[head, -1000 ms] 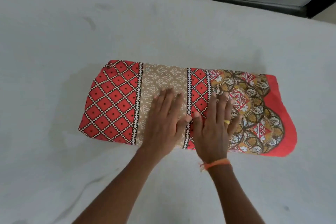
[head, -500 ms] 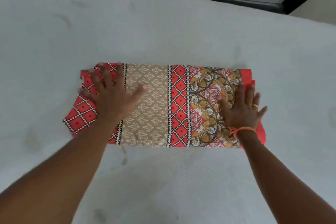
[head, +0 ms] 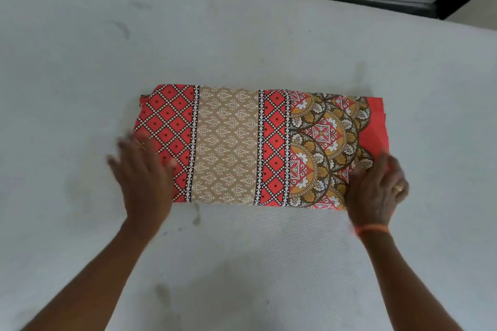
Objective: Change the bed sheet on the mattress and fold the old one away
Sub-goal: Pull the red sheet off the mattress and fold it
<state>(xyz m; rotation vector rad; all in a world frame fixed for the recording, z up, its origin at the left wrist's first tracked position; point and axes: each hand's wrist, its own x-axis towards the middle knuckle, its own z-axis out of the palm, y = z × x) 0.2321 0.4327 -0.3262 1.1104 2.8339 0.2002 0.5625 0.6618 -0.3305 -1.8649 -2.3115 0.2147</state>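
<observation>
White mattress (head: 242,263), folded sheet (head: 228,142); blurred flat left hand (head: 142,177), right hand (head: 376,191) gripping its end.

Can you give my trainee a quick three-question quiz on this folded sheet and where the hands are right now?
1. True or false: the folded sheet lies on the bare white mattress.
2. Which hand wears an orange wrist band? A) left B) right C) neither
3. Fill in: the left hand is at the sheet's ____ end, over the red diamond pattern.

Key
1. True.
2. B: the band is on the wrist of the right hand, which sits at the sheet's near right corner.
3. Left. Its fingers are blurred, so whether they grip the cloth cannot be told.
</observation>
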